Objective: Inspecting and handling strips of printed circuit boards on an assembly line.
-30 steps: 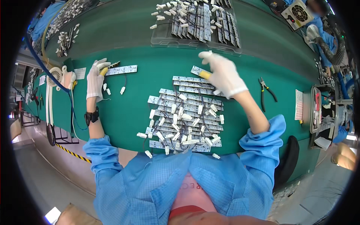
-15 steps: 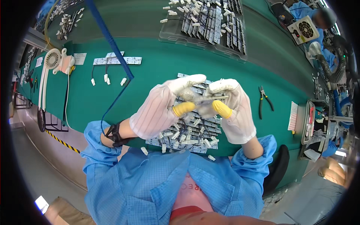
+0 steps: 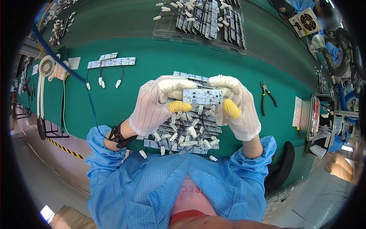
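Observation:
Between my two gloved hands is a small white LED circuit board (image 3: 203, 97), its component face turned up toward me. My left hand (image 3: 162, 101) pinches its left end with a yellow-covered thumb. At the other end, my right hand (image 3: 235, 103) grips the board in the same way. Beneath the hands lies a pile of similar LED boards (image 3: 179, 143) with short dark wires and white plug connectors (image 3: 191, 131). A black strap with a blue coiled cord sits on my left wrist.
Several boards (image 3: 122, 62) with wires lie at the left on the green mat (image 3: 152, 57). A clear tray (image 3: 183, 37) full of boards stands at the back. Pliers (image 3: 267, 97) rest at the right. A small fan (image 3: 47, 66) stands far left, and a co-worker's blue sleeve shows top right.
The board has tilted from nearly edge-on to showing its component face. Both hands keep hold of its ends. The whole view has shifted slightly, and the blue cord has swung left.

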